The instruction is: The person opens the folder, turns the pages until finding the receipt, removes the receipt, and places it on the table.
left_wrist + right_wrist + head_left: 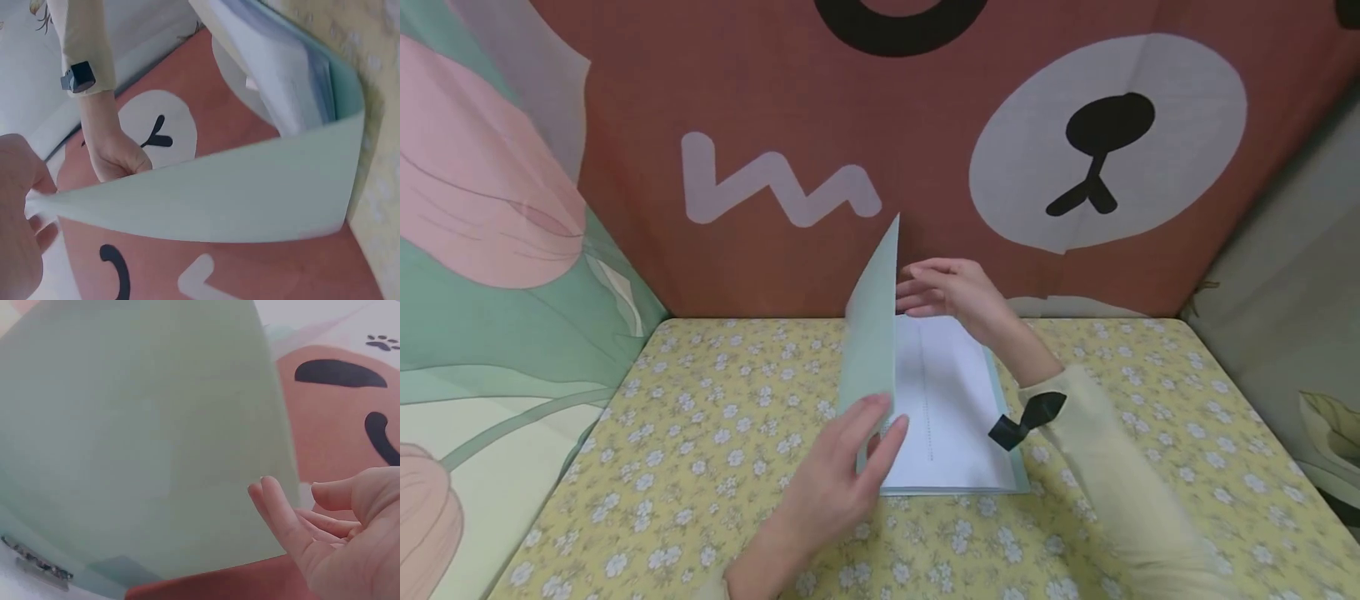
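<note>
A pale green folder lies on the table with its front cover (868, 342) raised almost upright. White sheets (962, 408) lie inside, with a dotted line running along them. My left hand (838, 462) pinches the near edge of the cover between thumb and fingers, as the left wrist view also shows at the cover's end (206, 197). On the inner side, my right hand (966, 296) is by the far edge of the cover, fingers extended and holding nothing. The right wrist view shows its fingertips (272, 494) overlapping the cover's inner face. A toothed strip (37, 562) runs near the spine.
A yellow flowered cloth (715, 433) covers the table. Behind the table's far edge hangs a red-brown cloth (775, 258) with a bear's face. Printed cloths also hang at the left (482, 183) and right (1292, 275). A dark bow-shaped piece (1028, 421) is on the right sleeve.
</note>
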`<control>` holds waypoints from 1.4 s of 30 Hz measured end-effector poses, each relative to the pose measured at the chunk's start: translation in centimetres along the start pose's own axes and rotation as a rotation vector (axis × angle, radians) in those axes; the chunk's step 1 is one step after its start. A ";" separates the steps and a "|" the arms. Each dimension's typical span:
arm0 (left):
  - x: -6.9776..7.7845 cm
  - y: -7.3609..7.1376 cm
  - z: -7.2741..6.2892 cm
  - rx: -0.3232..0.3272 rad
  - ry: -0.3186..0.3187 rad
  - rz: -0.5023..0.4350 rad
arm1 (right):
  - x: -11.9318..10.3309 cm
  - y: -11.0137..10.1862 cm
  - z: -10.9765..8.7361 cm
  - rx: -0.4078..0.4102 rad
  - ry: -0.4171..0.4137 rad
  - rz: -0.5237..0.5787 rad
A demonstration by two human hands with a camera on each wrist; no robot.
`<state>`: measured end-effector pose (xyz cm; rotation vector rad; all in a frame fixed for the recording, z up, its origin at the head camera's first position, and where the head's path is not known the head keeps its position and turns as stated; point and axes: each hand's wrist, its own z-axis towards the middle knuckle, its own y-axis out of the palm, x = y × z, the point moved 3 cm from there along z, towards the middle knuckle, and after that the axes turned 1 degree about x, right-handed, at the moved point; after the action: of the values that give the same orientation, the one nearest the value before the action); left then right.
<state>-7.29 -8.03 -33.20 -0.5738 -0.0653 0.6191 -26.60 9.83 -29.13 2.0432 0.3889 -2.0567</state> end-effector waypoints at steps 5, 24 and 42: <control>-0.6 -0.9 0.4 0.194 0.217 0.290 | -0.5 -0.2 -0.3 0.004 -0.021 -0.030; -5.0 -5.5 -3.1 -0.129 -0.147 0.439 | 2.2 -5.6 -1.5 0.106 0.010 0.034; -7.8 -2.3 -6.1 -0.674 -0.495 0.372 | 6.5 -8.4 -3.2 0.167 0.115 -0.026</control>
<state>-11.11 -16.91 -36.28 -1.0846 -0.6637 1.1052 -26.46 19.05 -35.35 2.2718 0.2723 -2.0551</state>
